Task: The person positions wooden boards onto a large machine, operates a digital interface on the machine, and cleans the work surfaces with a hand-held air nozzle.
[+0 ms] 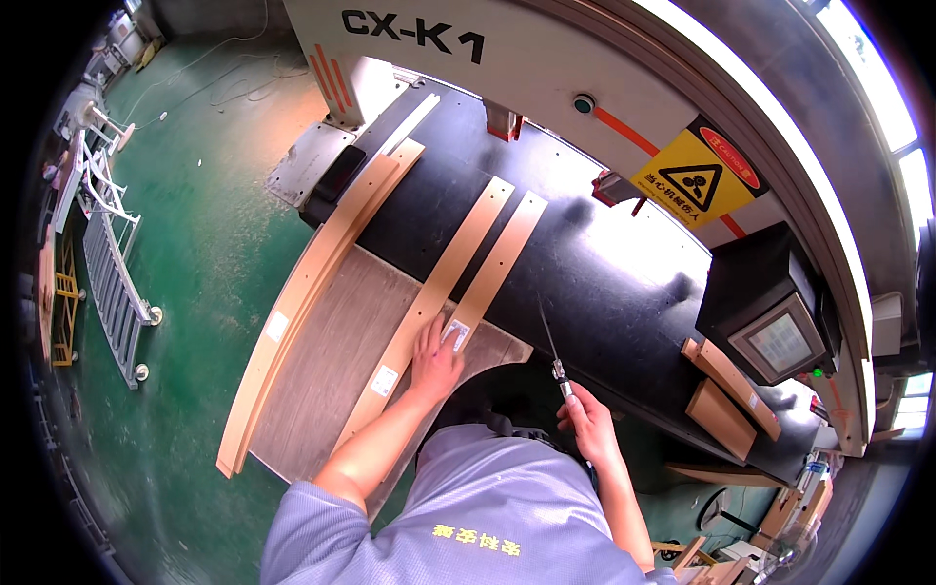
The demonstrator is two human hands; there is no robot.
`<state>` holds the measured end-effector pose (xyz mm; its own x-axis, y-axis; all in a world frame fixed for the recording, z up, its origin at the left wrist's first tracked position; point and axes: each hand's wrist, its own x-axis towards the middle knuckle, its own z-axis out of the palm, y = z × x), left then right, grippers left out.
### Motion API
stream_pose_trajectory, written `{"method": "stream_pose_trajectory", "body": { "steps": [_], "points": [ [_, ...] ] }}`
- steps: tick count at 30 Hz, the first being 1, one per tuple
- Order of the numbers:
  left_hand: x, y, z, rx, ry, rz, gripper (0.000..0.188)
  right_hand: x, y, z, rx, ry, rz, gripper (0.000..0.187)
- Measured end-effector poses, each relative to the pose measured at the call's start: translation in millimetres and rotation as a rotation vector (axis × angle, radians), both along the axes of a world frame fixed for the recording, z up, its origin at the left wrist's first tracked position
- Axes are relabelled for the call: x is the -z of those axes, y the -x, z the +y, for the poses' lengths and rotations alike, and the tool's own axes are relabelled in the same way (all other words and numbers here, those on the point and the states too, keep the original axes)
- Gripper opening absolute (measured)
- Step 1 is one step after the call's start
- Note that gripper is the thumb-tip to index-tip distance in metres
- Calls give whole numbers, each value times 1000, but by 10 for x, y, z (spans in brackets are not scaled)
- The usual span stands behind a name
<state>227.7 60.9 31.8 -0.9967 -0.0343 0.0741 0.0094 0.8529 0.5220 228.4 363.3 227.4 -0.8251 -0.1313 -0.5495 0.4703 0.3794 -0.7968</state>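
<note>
My left hand (434,359) rests flat with fingers apart on the near ends of two long light wooden strips. The left strip (441,283) and the right strip (500,258) run side by side from the black machine bed (604,273) onto a grey board (327,366). A white label (454,332) on the right strip lies at my fingertips. My right hand (588,421) is closed on the handle of a thin metal tool (552,343), which points up over the bed's near edge.
Several longer curved wooden strips (292,302) lie stacked along the board's left side. A large white machine (546,68) arches behind the bed, carrying a yellow warning sign (694,180) and a small screen box (775,336). Wooden pieces (731,390) lie at right. A white rack (112,273) stands on the green floor.
</note>
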Motion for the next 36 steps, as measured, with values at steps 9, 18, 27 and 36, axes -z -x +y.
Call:
{"method": "stream_pose_trajectory", "body": {
  "steps": [9, 18, 27, 36],
  "points": [
    [-232, 1310, -700, 1109, 419, 162, 55, -56, -78, 209, -59, -56, 51, 39],
    [-263, 1599, -169, 1409, 368, 170, 31, -14, -472, 748, 168, 45, 110, 41],
    [-1570, 1674, -154, 1457, 567, 7, 51, 8, -478, 1058, 167, 93, 110, 40],
    [-2958, 433, -1788, 802, 671, -192, 56, 44, -143, 1087, -66, 95, 81, 41]
  ]
}}
